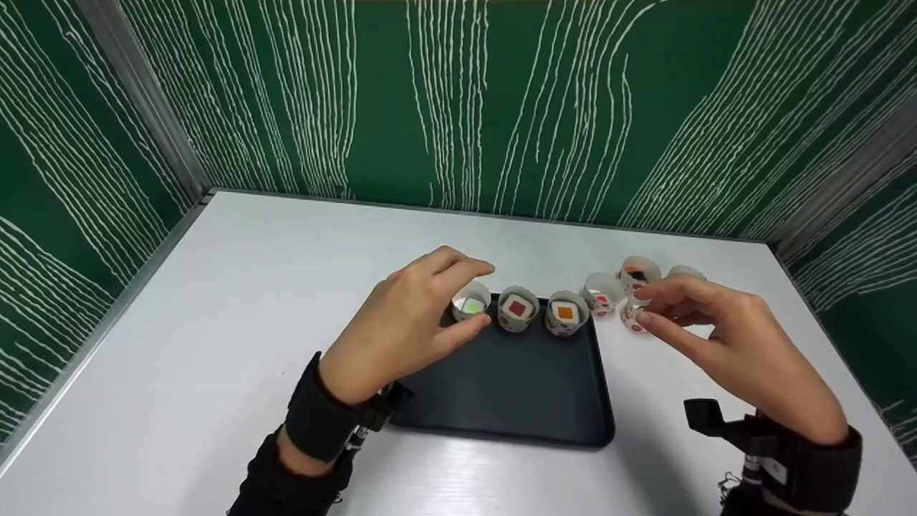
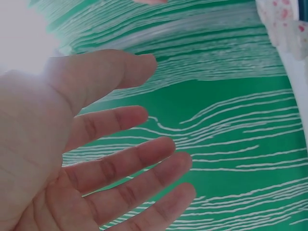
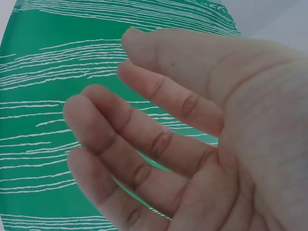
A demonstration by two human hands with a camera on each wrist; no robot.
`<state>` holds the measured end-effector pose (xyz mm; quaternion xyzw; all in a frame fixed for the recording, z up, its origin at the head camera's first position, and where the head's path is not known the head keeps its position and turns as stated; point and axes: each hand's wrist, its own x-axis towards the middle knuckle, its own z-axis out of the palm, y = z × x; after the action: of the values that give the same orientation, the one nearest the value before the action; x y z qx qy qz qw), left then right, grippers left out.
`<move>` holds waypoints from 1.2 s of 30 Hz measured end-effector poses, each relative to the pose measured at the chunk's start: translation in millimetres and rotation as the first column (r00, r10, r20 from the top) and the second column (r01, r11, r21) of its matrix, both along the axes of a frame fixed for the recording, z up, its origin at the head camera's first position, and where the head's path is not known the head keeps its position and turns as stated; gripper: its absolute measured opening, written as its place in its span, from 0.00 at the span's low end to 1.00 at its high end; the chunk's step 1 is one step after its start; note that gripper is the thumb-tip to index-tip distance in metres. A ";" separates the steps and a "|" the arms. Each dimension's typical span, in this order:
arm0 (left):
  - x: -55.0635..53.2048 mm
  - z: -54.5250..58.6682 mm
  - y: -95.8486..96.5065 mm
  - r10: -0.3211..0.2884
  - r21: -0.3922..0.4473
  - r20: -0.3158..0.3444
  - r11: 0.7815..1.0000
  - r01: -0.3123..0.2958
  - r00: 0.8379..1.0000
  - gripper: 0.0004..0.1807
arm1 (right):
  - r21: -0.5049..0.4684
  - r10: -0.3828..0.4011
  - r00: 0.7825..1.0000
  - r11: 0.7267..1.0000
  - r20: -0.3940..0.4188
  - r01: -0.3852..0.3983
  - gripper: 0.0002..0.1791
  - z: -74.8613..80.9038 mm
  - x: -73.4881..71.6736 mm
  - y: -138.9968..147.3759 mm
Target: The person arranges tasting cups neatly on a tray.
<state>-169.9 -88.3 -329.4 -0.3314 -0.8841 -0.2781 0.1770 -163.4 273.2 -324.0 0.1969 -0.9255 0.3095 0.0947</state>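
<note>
My left hand (image 1: 419, 312) hovers over the dark tray (image 1: 501, 387) with thumb and fingers spread apart and nothing between them. Nearest to it is a paper baking cup (image 1: 471, 299) holding something with a light green patch. Beside that, along the tray's far edge, stand a cup with a red-centred white square (image 1: 516, 308) and one with an orange-centred square (image 1: 564, 313). My right hand (image 1: 723, 322) is above the cups on the right, its fingers loosely bent and empty in the right wrist view. It partly hides a spotted cup (image 1: 633, 317).
On the white table (image 1: 215, 322), right of the tray, are more cups: one with a red patch (image 1: 603, 292), one with dark and orange contents (image 1: 639, 272), and one behind my right hand (image 1: 686, 272). Green walls (image 1: 380, 93) with white lines enclose the table.
</note>
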 end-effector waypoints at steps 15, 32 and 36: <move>6.3 5.2 -3.9 -0.007 -0.020 0.014 1.000 0.008 1.000 0.24 | 0.155 -0.085 0.981 0.986 0.177 0.058 0.23 -25.1 -47.5 48.5; 5.2 4.3 -11.0 -0.009 -0.009 -0.014 1.000 0.009 1.000 0.23 | 0.347 -0.104 0.944 0.938 0.314 -0.012 0.38 -52.6 -112.4 99.1; 5.2 4.1 -10.6 -0.025 -0.004 -0.020 1.000 0.025 0.999 0.23 | 0.395 -0.137 0.929 0.919 0.344 -0.010 0.44 -56.7 -125.6 108.7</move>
<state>-164.6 -98.9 -325.3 -0.3455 -0.8786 -0.2751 0.1818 -289.0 381.9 -380.7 0.1203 -0.9757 0.1470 -0.1096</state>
